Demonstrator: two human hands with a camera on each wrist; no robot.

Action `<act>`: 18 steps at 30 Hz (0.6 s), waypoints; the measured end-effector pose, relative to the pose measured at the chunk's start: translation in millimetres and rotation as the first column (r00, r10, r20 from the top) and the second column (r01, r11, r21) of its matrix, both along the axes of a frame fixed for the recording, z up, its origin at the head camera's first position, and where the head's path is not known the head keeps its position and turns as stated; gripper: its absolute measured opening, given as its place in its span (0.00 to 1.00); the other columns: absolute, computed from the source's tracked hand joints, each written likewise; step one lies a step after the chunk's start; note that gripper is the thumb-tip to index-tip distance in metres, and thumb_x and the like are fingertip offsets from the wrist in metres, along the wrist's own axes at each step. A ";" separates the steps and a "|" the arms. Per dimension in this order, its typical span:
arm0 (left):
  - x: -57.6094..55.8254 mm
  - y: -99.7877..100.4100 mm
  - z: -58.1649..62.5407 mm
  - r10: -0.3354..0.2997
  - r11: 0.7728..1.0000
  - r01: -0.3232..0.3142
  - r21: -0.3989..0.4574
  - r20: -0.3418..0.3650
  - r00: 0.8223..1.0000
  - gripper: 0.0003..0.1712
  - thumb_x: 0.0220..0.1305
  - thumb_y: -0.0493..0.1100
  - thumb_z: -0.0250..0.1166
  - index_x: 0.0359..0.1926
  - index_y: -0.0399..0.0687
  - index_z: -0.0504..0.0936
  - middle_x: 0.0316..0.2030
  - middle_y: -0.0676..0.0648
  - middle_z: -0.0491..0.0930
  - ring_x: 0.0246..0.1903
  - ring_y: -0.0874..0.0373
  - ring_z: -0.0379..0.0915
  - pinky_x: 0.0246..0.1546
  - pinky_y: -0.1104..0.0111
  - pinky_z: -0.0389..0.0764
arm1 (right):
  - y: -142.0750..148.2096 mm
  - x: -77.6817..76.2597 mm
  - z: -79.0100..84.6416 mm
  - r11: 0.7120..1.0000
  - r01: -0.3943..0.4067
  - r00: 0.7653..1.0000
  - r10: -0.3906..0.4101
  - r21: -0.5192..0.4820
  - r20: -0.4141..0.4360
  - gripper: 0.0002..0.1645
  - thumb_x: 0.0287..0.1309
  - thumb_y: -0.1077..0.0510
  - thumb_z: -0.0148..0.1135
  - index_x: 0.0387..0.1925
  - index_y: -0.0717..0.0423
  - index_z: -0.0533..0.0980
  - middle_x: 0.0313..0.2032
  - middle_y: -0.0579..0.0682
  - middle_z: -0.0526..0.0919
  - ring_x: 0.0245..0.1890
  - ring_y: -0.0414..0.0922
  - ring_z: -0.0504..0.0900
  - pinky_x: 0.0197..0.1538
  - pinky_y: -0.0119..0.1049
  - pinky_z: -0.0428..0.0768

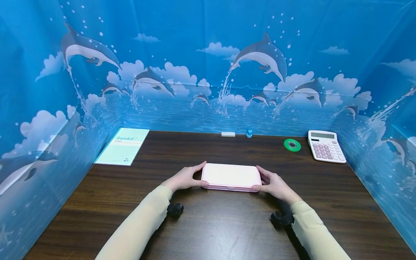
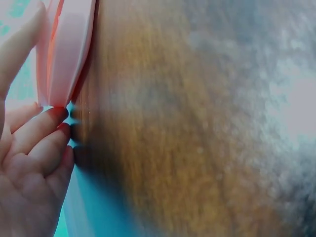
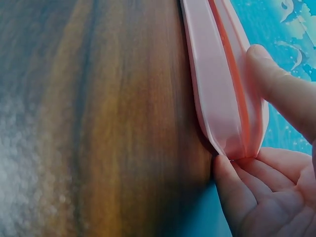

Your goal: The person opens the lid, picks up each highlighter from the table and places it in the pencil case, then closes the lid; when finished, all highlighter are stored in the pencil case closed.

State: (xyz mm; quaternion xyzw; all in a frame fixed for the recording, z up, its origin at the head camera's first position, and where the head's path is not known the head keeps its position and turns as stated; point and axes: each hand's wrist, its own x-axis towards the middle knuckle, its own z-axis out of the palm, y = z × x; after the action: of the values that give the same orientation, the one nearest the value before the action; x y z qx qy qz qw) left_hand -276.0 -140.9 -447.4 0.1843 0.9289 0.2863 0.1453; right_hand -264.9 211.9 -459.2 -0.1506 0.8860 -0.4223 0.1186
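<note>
A flat pink pencil case with a pale lid lies lengthwise on the dark wooden table, its lid down. My left hand grips its left end, thumb at the front edge and fingers round the far corner. At the opposite end, my right hand holds it the same way. In the left wrist view, the left fingertips touch the end of the pink case. An orange-red line runs along the seam of the case in the right wrist view, where the right thumb presses on its side.
A pale green Gambit pad lies at the back left. Along the rear edge stand a white eraser-like block and a small blue bottle-like item. Farther right are a green tape roll and a calculator. Dolphin-print curtains border the table.
</note>
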 end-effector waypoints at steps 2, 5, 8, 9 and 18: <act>0.3 0.8 1.2 0.002 1.000 -0.002 -0.001 0.000 1.000 0.53 0.53 0.64 0.67 0.74 0.57 0.51 0.70 0.46 0.58 0.68 0.49 0.56 0.65 0.53 0.61 | 0.4 -0.2 0.6 1.000 -0.002 1.000 0.002 0.004 -0.002 0.58 0.48 0.41 0.70 0.71 0.64 0.53 0.69 0.65 0.58 0.66 0.59 0.63 0.59 0.49 0.69; 1.1 2.0 2.9 0.007 1.000 -0.007 -0.003 -0.006 1.000 0.53 0.53 0.63 0.68 0.74 0.57 0.52 0.70 0.46 0.58 0.68 0.49 0.57 0.65 0.53 0.60 | 0.4 -0.3 1.1 1.000 -0.002 1.000 0.002 0.006 -0.004 0.58 0.48 0.41 0.70 0.71 0.64 0.53 0.68 0.65 0.59 0.66 0.59 0.64 0.60 0.49 0.69; 1.3 3.0 3.0 0.010 1.000 -0.010 -0.012 -0.024 1.000 0.53 0.52 0.63 0.69 0.74 0.56 0.53 0.70 0.45 0.59 0.67 0.49 0.58 0.64 0.54 0.62 | 0.0 -0.4 1.2 1.000 -0.002 1.000 0.002 0.005 0.000 0.58 0.48 0.41 0.70 0.71 0.64 0.53 0.68 0.65 0.59 0.66 0.59 0.64 0.59 0.48 0.70; 1.4 3.1 2.9 0.012 1.000 -0.012 -0.015 -0.027 1.000 0.53 0.52 0.62 0.69 0.74 0.56 0.53 0.70 0.45 0.60 0.67 0.49 0.58 0.64 0.54 0.62 | -0.1 -0.6 1.1 1.000 -0.004 1.000 0.004 0.007 -0.001 0.58 0.48 0.41 0.70 0.71 0.64 0.53 0.68 0.65 0.59 0.65 0.59 0.64 0.59 0.48 0.70; 1.4 4.2 3.9 0.017 0.999 -0.017 -0.037 -0.011 1.000 0.54 0.52 0.63 0.68 0.74 0.55 0.51 0.70 0.45 0.59 0.67 0.49 0.58 0.65 0.54 0.61 | -1.0 -1.9 -0.2 0.999 -0.015 0.999 0.017 0.044 -0.037 0.58 0.47 0.41 0.71 0.70 0.65 0.55 0.67 0.65 0.62 0.64 0.58 0.67 0.58 0.48 0.71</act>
State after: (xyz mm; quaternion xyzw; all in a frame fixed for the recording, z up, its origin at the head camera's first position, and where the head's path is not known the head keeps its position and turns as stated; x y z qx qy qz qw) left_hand -274.6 -136.8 -443.5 0.1753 0.9364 0.2692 0.1413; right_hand -266.8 210.9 -459.4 -0.1629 0.8959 -0.3989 0.1084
